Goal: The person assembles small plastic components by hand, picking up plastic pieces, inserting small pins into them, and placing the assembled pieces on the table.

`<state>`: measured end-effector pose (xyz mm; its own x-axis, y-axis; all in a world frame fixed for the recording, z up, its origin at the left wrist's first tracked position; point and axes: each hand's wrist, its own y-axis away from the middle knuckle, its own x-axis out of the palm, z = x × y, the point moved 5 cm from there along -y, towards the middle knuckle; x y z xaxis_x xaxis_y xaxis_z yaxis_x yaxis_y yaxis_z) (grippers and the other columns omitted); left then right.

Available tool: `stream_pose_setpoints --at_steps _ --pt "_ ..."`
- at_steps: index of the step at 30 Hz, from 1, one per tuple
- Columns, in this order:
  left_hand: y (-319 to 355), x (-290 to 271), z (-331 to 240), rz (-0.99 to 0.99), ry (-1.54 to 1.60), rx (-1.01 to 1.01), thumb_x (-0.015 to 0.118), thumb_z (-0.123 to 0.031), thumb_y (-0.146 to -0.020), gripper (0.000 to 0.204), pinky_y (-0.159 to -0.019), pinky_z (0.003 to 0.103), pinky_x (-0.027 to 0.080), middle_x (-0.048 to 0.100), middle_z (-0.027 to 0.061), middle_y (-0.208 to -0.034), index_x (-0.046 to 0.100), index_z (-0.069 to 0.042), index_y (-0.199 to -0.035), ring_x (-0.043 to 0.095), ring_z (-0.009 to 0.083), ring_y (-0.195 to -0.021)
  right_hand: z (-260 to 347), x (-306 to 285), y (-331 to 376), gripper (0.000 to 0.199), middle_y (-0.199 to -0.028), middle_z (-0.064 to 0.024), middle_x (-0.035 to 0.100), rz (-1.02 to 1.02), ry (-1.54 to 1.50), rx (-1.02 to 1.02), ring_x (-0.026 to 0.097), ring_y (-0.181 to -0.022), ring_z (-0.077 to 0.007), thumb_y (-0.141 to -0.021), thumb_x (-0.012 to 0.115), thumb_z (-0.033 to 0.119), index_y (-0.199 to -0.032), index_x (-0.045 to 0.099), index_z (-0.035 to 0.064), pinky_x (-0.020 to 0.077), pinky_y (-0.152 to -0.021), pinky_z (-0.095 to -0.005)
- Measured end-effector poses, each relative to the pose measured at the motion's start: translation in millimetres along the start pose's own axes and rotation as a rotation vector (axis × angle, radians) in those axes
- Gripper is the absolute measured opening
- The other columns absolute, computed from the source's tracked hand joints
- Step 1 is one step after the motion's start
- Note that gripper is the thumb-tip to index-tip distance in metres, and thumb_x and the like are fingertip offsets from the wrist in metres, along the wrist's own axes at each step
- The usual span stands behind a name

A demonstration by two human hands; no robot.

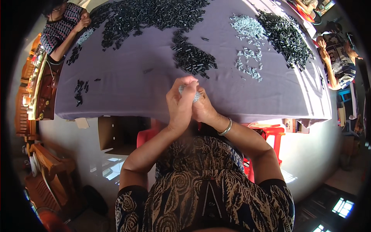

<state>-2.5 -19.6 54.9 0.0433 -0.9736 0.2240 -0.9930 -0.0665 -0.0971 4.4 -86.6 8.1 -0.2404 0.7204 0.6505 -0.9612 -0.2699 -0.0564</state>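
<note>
Pressing my left hand (181,104) and right hand (201,107) together just over the near edge of the table (135,89), both closed around a small bunch of silvery parts (196,96) that peeks out between the fingers; how many parts are in it I cannot tell, my left hand covers most of it. Metal bangle (227,127) on my right wrist. Patterned brown top in the foreground, red plastic stools (270,133) below the table edge, cardboard box (112,133) under it. Grey-lilac cloth covers the table. Beyond my hands: heap of small black pieces (193,58); to its right, scattered silvery pieces (249,50); farther right, a second black heap (286,36); at the far side, a broad black spread (150,15). Few stray black pieces (79,91) at left. One person (62,27) seated far left, another (338,58) at right, partly cut off. Wooden furniture (38,89) along the left, bent by the lens. Sunlight falls across the right of the cloth.
</note>
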Motion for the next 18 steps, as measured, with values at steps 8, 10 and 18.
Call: stream_pose_setpoints --at_steps 8,10,18 --pt "0.3 -4.7 6.9 -0.018 0.014 0.159 0.047 -0.014 -0.087 0.019 -0.076 0.025 0.043 0.059 0.0058 -0.086 0.057 0.003 -0.088 0.054 0.0117 -0.080 12.5 8.3 1.7 0.026 -0.075 0.0021 0.060 0.124 0.208 -0.069 0.054 -0.070 -0.0045 -0.091 0.055 0.026 -0.084 0.061 0.0019 0.0456 -0.064 -0.0211" --pt "0.4 -5.1 7.9 -0.016 0.021 0.156 0.046 -0.013 -0.087 0.019 -0.076 0.025 0.043 0.059 0.0059 -0.087 0.057 0.003 -0.089 0.054 0.0117 -0.080 13.3 9.1 1.7 0.026 -0.075 0.0021 0.060 0.102 0.245 -0.073 0.054 -0.071 -0.0045 -0.091 0.054 0.026 -0.084 0.061 0.0013 0.0456 -0.064 -0.0212" --pt "-2.4 -8.6 13.8 -0.038 0.058 0.102 0.047 -0.005 -0.080 0.014 -0.075 0.025 0.045 0.060 0.0042 -0.084 0.058 0.002 -0.086 0.054 0.0106 -0.080 11.1 8.1 1.1 0.027 -0.074 0.0023 0.060 0.035 0.290 -0.069 0.054 -0.071 -0.0047 -0.091 0.053 0.024 -0.082 0.061 0.0001 0.0458 -0.064 -0.0217"
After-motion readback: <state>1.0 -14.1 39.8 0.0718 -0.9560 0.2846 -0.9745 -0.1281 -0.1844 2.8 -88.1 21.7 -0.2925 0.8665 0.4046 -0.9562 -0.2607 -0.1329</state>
